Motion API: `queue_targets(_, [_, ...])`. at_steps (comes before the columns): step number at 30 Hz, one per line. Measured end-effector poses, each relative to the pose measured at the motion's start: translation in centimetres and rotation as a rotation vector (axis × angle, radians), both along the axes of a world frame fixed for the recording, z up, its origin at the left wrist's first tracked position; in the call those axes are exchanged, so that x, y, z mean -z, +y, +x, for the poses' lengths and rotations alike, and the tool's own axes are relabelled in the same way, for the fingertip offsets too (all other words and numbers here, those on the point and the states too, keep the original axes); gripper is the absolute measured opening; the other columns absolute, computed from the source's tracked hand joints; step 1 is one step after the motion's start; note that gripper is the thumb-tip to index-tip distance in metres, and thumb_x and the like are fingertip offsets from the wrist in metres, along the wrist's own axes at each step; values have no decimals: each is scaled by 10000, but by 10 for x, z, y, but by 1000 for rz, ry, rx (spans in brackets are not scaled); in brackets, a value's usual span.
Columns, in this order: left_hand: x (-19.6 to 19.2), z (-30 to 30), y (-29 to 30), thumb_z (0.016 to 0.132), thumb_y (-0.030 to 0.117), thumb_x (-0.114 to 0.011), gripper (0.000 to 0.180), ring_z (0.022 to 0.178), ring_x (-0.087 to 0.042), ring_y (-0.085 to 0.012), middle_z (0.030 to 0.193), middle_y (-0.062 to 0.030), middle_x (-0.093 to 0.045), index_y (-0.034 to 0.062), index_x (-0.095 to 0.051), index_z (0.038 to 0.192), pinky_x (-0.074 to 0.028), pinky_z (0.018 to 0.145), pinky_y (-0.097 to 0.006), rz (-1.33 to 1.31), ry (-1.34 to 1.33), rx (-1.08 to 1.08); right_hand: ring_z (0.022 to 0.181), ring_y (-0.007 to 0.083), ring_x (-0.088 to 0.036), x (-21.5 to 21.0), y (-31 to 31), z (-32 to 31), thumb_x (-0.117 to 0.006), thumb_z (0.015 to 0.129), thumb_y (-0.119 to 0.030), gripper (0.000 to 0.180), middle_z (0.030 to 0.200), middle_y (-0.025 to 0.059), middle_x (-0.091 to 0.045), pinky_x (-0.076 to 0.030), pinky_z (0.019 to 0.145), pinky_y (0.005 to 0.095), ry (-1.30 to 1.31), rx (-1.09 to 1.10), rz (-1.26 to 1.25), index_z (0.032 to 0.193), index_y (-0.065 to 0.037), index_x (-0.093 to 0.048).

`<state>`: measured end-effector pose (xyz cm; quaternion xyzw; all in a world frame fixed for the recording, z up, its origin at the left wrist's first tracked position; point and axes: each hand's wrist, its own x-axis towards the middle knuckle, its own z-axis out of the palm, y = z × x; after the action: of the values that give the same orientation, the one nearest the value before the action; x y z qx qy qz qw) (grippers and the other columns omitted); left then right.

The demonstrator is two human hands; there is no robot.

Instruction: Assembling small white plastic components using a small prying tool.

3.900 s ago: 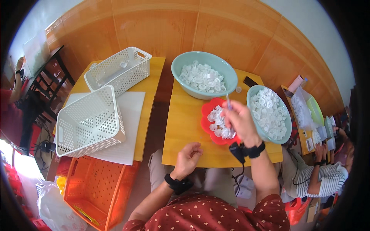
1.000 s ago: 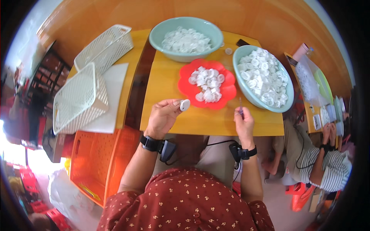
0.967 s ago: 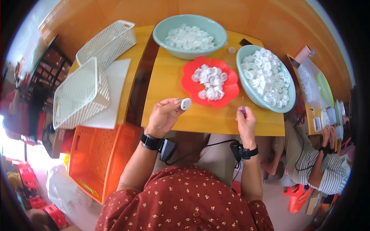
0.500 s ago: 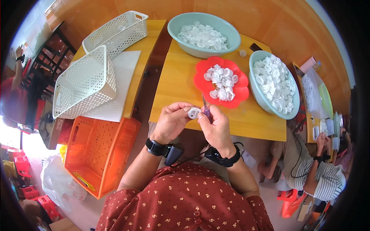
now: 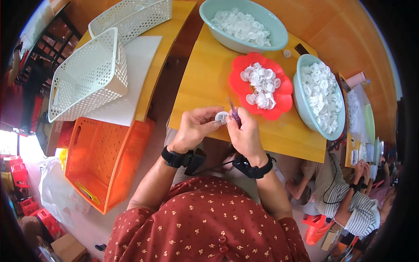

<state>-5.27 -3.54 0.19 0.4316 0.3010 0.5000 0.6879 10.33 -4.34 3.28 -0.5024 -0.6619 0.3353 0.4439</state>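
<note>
Over the near edge of the yellow table (image 5: 192, 81), my left hand (image 5: 191, 127) pinches a small round white plastic piece (image 5: 221, 117) with a cut-out in it. My right hand (image 5: 245, 134) is closed round a slim tool with a purple handle (image 5: 236, 116). Its thin pointed metal end sticks up away from me; the frames do not show its exact kind. My right thumb reaches to the piece's right edge. Just beyond my hands, a red flower-shaped bowl (image 5: 284, 102) holds many similar white pieces.
Two light green basins (image 5: 279, 41) (image 5: 298, 94) full of white pieces stand behind and right of the bowl. At left are white perforated baskets (image 5: 83, 94) and an orange crate (image 5: 111, 174). Beside a phone (image 5: 301, 49) lies a loose piece. A person in stripes (image 5: 349, 201) sits at right.
The white piece has turned in my left fingers and shows at a different tilt. Both hands stay close together. The whole view has shifted a little.
</note>
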Motion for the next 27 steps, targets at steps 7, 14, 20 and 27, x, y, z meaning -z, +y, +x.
queue_targets(7, [1, 2, 6, 864, 8, -576, 257, 930, -598, -142, 1035, -108, -633, -64, -567, 1111, -496, 822, -275, 39, 141, 30, 524, 186, -461, 8, 2, 5, -536, 845, -35, 76, 621, 116, -506, -398, 511, 318, -7, -3, -95, 843, 32, -500])
queue_targets(14, [13, -2, 9, 871, -5, -552, 261, 890, -590, -134, 1053, -109, -626, -62, -557, 1125, -492, 799, -257, -4, 78, -43, 735, 272, -624, 21, -22, 17, -529, 864, -49, 274, 855, 207, -628, -481, 675, 317, -38, -54, -109, 1116, 53, -557])
queue_targets(20, [8, -3, 11, 860, -42, -529, 261, 859, -578, -124, 1046, -104, -627, -60, -560, 1118, -484, 784, -253, -11, 90, -21, 850, 364, -618, 13, -21, 15, -514, 855, -26, 327, 954, 238, -616, -487, 736, 358, -170, -109, -66, 1179, 18, -529])
queue_targets(27, [7, -2, 11, 854, -37, -532, 248, 840, -573, -115, 1015, -91, -634, -56, -573, 1097, -477, 752, -251, -26, 57, -29, 753, 358, -601, 9, -16, 16, -502, 852, -14, 371, 861, 226, -601, -475, 675, 372, -231, -148, -159, 1223, -16, -507])
